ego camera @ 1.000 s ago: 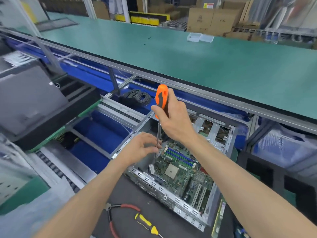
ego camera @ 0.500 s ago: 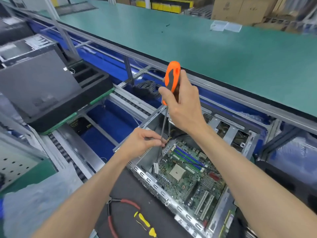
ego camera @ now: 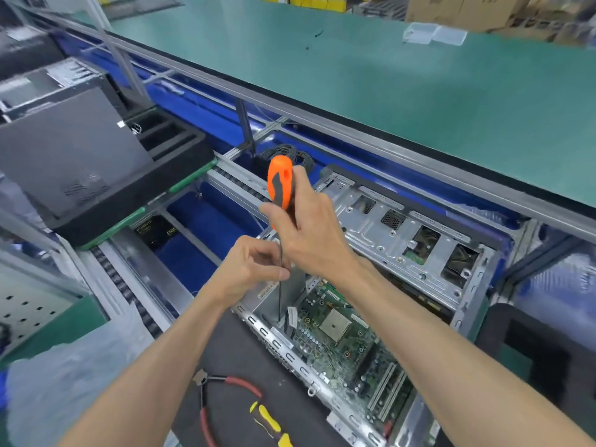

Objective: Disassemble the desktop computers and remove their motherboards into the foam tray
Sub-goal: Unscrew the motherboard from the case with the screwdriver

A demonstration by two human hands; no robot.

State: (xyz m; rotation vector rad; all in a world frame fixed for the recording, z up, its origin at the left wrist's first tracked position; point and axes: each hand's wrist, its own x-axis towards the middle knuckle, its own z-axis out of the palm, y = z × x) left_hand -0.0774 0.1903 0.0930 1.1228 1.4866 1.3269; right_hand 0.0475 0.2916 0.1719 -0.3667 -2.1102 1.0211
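Observation:
An open metal computer case (ego camera: 403, 230) lies on a dark mat, its green motherboard (ego camera: 342, 343) still inside. My right hand (ego camera: 309, 227) grips the orange-and-black handle of a long screwdriver (ego camera: 280, 182) held upright over the case's left corner. My left hand (ego camera: 254, 269) pinches the screwdriver's thin shaft just below the right hand. The tip reaches down near the board's left edge. A black foam tray (ego camera: 180, 156) sits at the left on the conveyor, with a dark case panel (ego camera: 64, 146) lying across it.
Red-handled pliers (ego camera: 219, 395) and a small yellow screwdriver (ego camera: 271, 421) lie on the mat near me. A coil of black cable (ego camera: 290, 153) rests behind the case. A long green table (ego camera: 387, 91) runs across the back; blue bins sit under the roller rails.
The view has dipped and shifted closer to the case. Both hands stay on the screwdriver; the left hand's pinch on the shaft has tightened just under the right hand.

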